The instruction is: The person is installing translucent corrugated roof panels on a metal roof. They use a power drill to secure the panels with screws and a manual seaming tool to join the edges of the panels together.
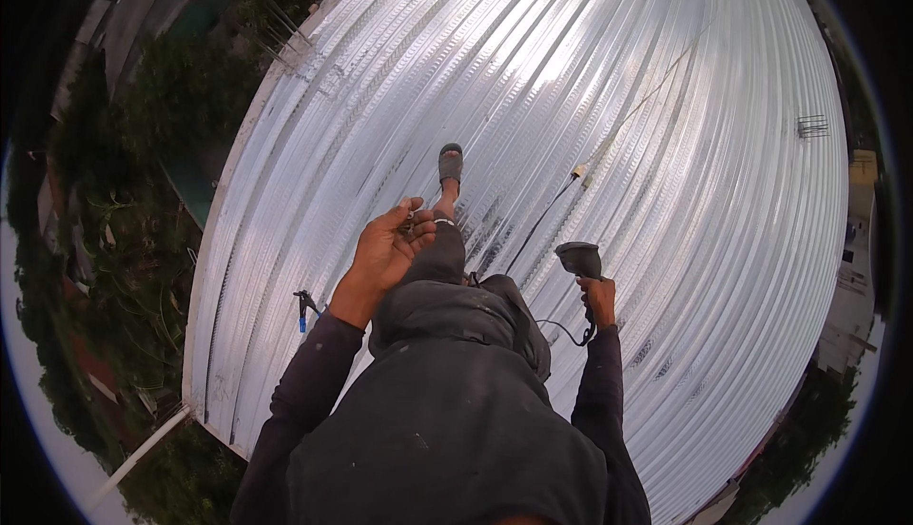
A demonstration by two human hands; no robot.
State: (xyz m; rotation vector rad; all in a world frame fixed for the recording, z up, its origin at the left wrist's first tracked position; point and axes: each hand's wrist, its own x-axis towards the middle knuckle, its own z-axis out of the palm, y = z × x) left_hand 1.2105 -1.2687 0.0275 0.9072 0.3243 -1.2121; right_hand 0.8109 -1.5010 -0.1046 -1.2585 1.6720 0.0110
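On a corrugated metal roof [571,78], the right hand [599,295] grips a corded power drill [580,259], nose pointing ahead and up the ribs; the left hand [388,244], raised at the left, pinches small screws [409,224] in curled fingers.

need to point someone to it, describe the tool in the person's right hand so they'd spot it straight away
Start from the wide corrugated metal roof that fills the picture. Near its middle, just right of the person's dark clothing, the right hand is raised, gripping a dark corded power tool. It is the only thing there with a thin black cable trailing up across the shiny sheets.
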